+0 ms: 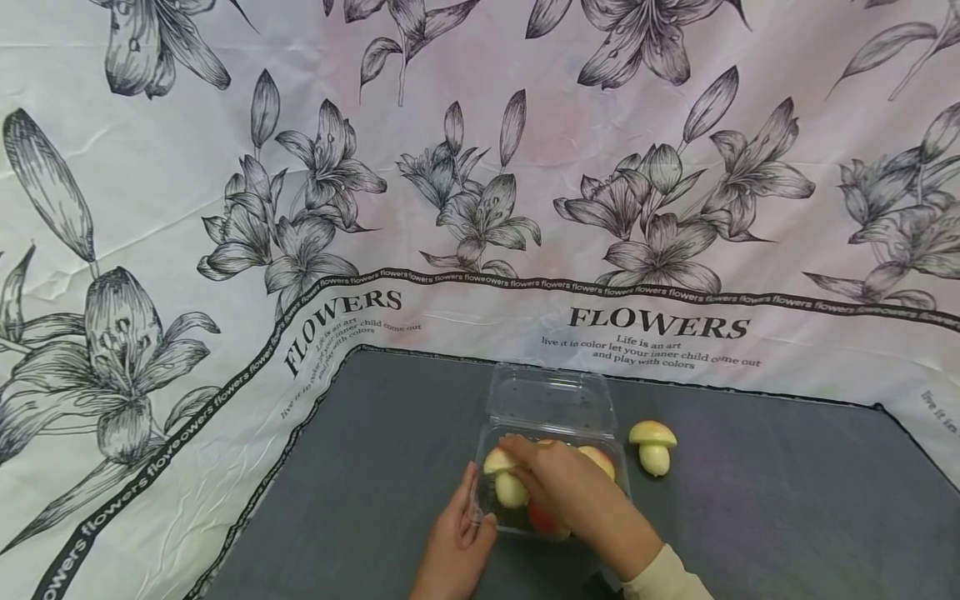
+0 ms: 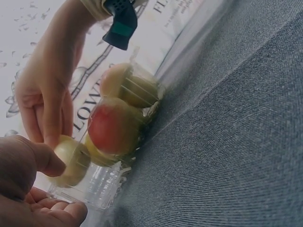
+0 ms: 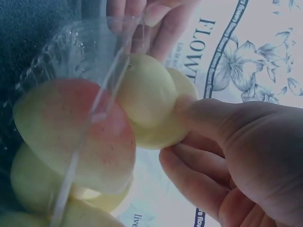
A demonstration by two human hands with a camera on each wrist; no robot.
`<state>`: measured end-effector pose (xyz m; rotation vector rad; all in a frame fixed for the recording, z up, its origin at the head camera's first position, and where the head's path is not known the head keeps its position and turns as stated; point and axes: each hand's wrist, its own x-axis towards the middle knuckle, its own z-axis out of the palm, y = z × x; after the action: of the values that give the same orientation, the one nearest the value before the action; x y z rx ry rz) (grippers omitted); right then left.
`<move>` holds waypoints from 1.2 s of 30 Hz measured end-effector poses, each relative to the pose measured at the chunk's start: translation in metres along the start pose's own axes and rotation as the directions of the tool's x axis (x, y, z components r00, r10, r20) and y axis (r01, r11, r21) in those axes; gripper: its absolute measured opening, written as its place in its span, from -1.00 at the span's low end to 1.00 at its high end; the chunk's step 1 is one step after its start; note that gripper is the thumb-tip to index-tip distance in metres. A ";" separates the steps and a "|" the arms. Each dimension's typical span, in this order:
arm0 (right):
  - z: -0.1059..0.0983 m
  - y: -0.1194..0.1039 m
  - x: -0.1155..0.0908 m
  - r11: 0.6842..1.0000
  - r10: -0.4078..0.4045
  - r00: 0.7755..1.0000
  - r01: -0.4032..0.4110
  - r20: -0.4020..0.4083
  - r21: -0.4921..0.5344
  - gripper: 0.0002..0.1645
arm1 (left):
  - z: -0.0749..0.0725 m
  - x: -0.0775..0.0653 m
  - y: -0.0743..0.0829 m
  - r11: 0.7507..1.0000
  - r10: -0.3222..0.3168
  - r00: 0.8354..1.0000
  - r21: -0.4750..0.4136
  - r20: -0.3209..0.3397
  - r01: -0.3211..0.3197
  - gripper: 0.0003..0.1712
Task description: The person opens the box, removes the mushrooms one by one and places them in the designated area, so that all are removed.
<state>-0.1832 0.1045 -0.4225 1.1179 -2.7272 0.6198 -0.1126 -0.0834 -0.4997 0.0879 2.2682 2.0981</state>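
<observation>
A clear plastic clamshell box (image 1: 622,500) lies with its lid (image 1: 551,398) tipped back on the far side. My right hand (image 1: 573,492) reaches over it and pinches a pale yellow toy mushroom (image 1: 512,490) by its cap, with the stem (image 3: 147,87) toward the box's left part. At the near left corner, my left hand (image 1: 457,537) grips the box wall between thumb and fingers. Inside the box sits a red-and-yellow, peach-like fruit (image 2: 113,125), with more yellow rounded pieces (image 2: 139,92) around it, partly hidden by the right hand in the head view.
Another toy mushroom (image 1: 654,450) stands on the dark grey tabletop (image 1: 765,500), right of the box. Behind the table hangs a white flower-printed cloth (image 1: 480,325) with black lettering, which also runs along the left side.
</observation>
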 end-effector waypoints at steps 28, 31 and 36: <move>-0.027 0.023 -0.015 0.994 0.033 0.994 -0.022 -0.104 0.105 -0.46 | 0.000 -0.004 -0.001 0.999 0.036 0.999 -0.039 -0.002 -0.036 -0.09; -0.030 0.030 -0.018 0.994 0.020 0.987 -0.003 -0.157 0.106 -0.47 | 0.001 -0.004 -0.002 0.998 0.038 0.999 -0.050 -0.017 -0.039 -0.09; -0.034 0.041 -0.025 0.999 -0.011 0.970 0.022 -0.243 0.043 -0.49 | 0.001 -0.004 -0.002 0.998 0.037 0.999 -0.055 -0.026 -0.038 -0.09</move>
<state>-0.1952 0.1612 -0.4122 0.9993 -2.5050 0.7650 -0.1087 -0.0824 -0.5021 0.1036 2.2376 2.1902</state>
